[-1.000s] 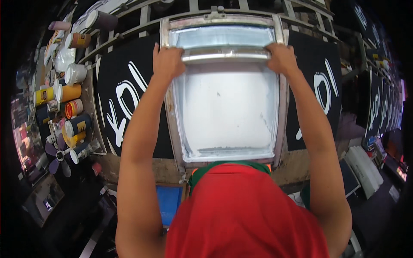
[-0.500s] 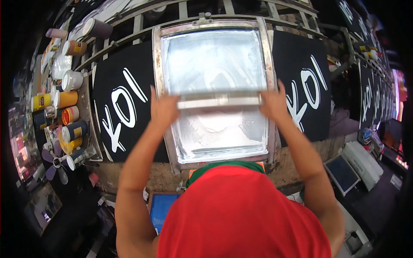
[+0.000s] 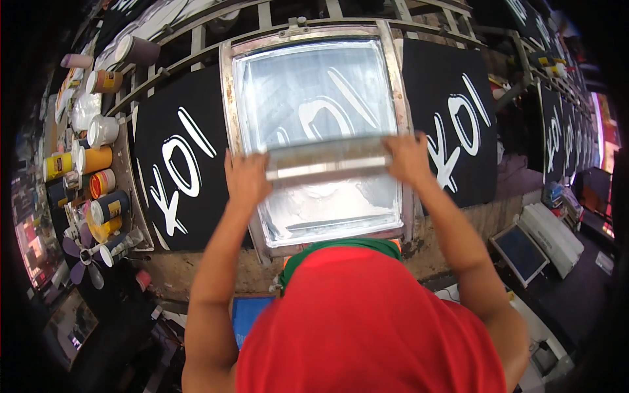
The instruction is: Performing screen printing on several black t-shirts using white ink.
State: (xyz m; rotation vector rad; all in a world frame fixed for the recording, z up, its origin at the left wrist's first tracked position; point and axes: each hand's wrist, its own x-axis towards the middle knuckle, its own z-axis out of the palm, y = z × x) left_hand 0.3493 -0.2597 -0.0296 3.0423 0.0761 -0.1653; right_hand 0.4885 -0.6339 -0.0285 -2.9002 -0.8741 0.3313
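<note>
We have the left grip (image 3: 247, 178) closed around one end of the squeegee (image 3: 327, 165), which runs from it toward three o'clock; the right grip (image 3: 409, 162) is closed around the other end, with the squeegee toward its nine. The squeegee spans the mesh (image 3: 272, 85) just on the six o'clock side of its middle, inside the frame (image 3: 228, 85). Sideways we see little room: each grip overlaps a side edge of the frame in our view, and we cannot tell whether it touches. Toward twelve, a long stretch of mesh lies open; toward six, a shorter stretch carries a pale smear (image 3: 298, 211). Around the squeegee we count one purple-bladed fan (image 3: 86, 254) at eight o'clock, one left black panel (image 3: 149, 121) at nine, one frame, and one right black panel (image 3: 419, 72) at three, both panels bearing white lettering.
</note>
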